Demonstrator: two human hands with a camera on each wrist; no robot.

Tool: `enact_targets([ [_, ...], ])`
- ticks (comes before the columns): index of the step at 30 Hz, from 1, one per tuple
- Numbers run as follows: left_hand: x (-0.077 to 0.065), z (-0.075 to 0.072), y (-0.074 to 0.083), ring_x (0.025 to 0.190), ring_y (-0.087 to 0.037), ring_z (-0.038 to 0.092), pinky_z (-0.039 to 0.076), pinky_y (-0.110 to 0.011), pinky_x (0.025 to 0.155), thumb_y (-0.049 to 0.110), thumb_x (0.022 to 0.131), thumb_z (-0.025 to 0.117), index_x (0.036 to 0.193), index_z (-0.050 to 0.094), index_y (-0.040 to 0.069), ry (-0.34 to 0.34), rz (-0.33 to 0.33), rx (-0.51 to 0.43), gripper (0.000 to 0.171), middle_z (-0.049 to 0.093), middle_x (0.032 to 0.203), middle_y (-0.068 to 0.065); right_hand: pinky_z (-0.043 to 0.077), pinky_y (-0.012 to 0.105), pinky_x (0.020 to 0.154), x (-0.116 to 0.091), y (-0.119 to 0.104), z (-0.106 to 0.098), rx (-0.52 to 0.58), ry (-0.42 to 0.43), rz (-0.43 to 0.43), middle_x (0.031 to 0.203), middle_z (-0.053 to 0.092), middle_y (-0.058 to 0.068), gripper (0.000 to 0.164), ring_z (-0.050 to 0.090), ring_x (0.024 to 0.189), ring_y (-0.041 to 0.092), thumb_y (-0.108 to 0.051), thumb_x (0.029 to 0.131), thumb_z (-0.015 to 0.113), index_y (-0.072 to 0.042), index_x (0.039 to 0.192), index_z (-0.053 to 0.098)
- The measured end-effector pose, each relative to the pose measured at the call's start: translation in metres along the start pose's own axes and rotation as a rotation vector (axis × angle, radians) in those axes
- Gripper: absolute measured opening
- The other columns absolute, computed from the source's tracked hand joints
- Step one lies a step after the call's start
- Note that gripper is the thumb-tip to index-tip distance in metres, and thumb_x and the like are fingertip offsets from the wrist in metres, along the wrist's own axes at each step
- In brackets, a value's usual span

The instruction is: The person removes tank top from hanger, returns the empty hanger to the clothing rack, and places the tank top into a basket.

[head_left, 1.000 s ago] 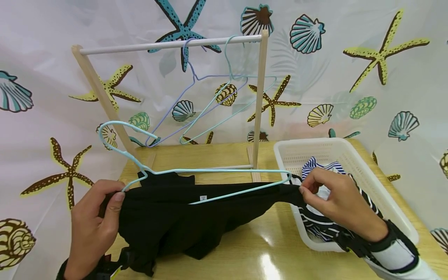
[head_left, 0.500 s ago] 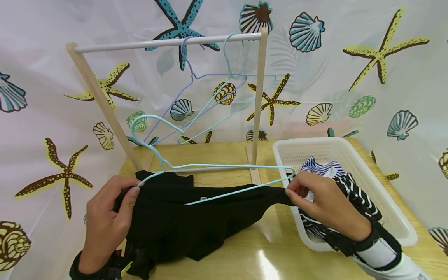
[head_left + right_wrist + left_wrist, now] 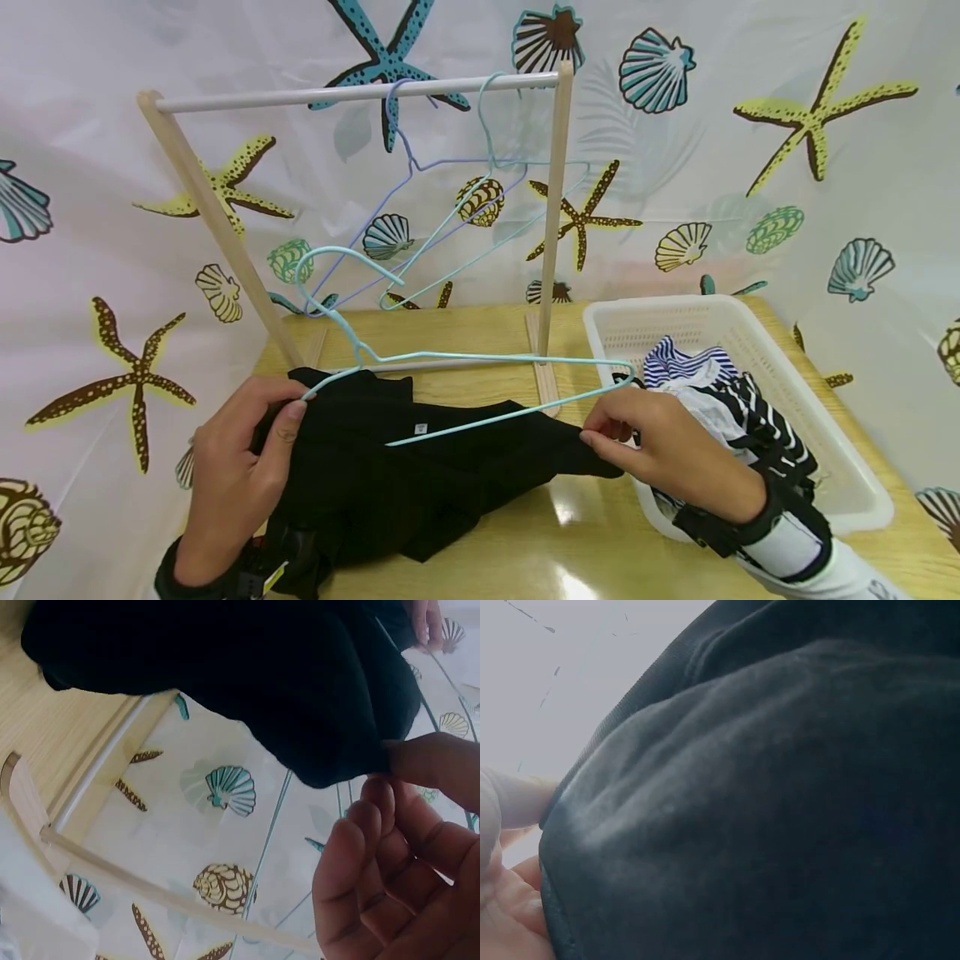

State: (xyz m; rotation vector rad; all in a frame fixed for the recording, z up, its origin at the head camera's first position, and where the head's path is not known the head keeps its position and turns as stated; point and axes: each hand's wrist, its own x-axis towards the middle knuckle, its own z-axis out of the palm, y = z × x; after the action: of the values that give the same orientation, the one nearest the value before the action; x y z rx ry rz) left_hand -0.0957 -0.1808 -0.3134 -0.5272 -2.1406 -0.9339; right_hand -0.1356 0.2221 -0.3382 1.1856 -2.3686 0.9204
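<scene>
A black garment, likely a shirt with a small white neck tag, stretches between both hands above the table. My left hand pinches its left side together with a light blue hanger. The hanger's lower bar disappears into the garment near the tag, while its right end stands outside, above the cloth. My right hand pinches the garment's right edge. Dark cloth fills most of the left wrist view, beside the left fingers. Thumb and fingers meet at the cloth edge in the right wrist view.
Behind the garment stands a wooden rack with a purple hanger and a pale green hanger on its rail. A white basket of striped clothes sits at the right on the wooden table.
My left hand has moved right with the hanger, whose hook now leans further right. My right hand has come left and slightly down with the garment's edge, leaving the hanger's right end above it.
</scene>
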Motion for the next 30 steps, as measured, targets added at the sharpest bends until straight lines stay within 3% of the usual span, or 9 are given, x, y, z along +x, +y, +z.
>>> enact_targets([
  [11,0.001,0.002,0.002,0.089,-0.006,0.057,0.039,-0.015,0.085,-0.009,0.087,0.063,0.098,0.066,0.002,-0.014,0.002,-0.006,0.015,0.064,0.093,-0.006,0.046,0.019,0.060,0.001,-0.004,0.011,-0.051,-0.092,0.025,0.078,0.055,-0.019,0.015,0.051,0.069,-0.001,-0.011,0.082,0.074,-0.023,0.083,0.064],
  [20,0.001,0.001,0.004,0.089,-0.006,0.057,0.040,-0.015,0.084,-0.009,0.086,0.063,0.097,0.067,0.003,-0.025,0.002,0.001,0.017,0.064,0.092,-0.005,0.047,0.017,0.064,-0.004,-0.004,0.021,0.019,-0.178,0.001,0.082,0.056,-0.017,0.014,0.053,0.073,-0.001,-0.011,0.085,0.072,-0.023,0.084,0.065],
  [30,0.000,-0.001,0.006,0.089,-0.006,0.058,0.040,-0.015,0.085,-0.008,0.086,0.064,0.097,0.067,0.003,-0.029,0.003,0.010,0.016,0.064,0.091,-0.005,0.042,0.013,0.064,-0.007,-0.005,0.027,0.043,-0.201,-0.055,0.085,0.058,-0.016,0.013,0.053,0.073,0.000,-0.012,0.086,0.072,-0.024,0.087,0.067],
])
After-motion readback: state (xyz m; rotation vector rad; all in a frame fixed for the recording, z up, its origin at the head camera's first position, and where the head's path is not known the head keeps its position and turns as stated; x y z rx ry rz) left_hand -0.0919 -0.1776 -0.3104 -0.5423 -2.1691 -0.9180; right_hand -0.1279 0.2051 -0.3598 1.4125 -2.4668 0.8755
